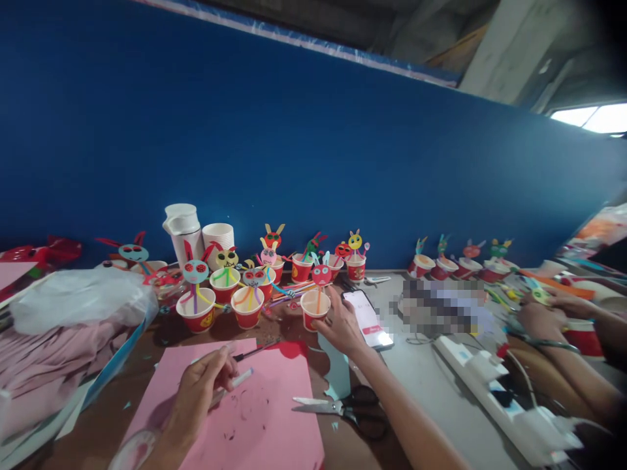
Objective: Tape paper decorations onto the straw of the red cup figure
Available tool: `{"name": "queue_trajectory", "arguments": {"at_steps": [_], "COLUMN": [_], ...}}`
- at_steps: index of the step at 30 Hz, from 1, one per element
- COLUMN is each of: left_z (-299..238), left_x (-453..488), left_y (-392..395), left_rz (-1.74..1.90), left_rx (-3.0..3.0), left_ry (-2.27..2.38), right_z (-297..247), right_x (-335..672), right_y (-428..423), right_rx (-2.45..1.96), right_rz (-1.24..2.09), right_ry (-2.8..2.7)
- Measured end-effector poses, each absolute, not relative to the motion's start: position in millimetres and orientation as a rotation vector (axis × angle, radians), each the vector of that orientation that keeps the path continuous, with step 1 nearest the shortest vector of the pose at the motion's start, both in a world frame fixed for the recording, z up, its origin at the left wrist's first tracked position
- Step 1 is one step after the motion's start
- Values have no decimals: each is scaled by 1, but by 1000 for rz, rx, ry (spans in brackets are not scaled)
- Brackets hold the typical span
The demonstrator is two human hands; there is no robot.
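Observation:
My left hand is above a pink sheet of paper, its fingers closed around a slim white pen with a blue end. A black pen lies just past those fingertips. With thumb and fingers at its right side, my right hand grips a red and white paper cup. Out of this cup rises a red rabbit face on an orange stem. Black-handled scissors lie spread on the pink sheet's right edge, below my right wrist.
Several decorated cups stand behind my hands. A phone lies right of the cup, near a power strip. A white jug and stacked cups are behind. Another person's hands work at far right. A blue partition rises behind.

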State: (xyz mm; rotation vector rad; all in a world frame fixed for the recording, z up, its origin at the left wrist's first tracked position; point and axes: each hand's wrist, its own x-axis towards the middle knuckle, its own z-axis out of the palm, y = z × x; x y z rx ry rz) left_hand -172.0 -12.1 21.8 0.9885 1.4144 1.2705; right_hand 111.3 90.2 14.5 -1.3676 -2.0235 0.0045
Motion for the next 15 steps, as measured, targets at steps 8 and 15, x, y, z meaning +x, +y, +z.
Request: {"name": "queue_trajectory", "arguments": {"at_steps": [8, 15], "left_z": [18, 23], "left_x": [-173, -173], "left_y": [-8, -7], "left_rz": [1208, 1233], "left_rx": [926, 966], "left_ry": [1445, 1447], "right_z": [8, 7], "right_x": [117, 105], "right_y": [95, 107], "right_rx": [-1363, -1328], "right_rz": [-5, 1], "right_ry": [-1989, -2006]}}
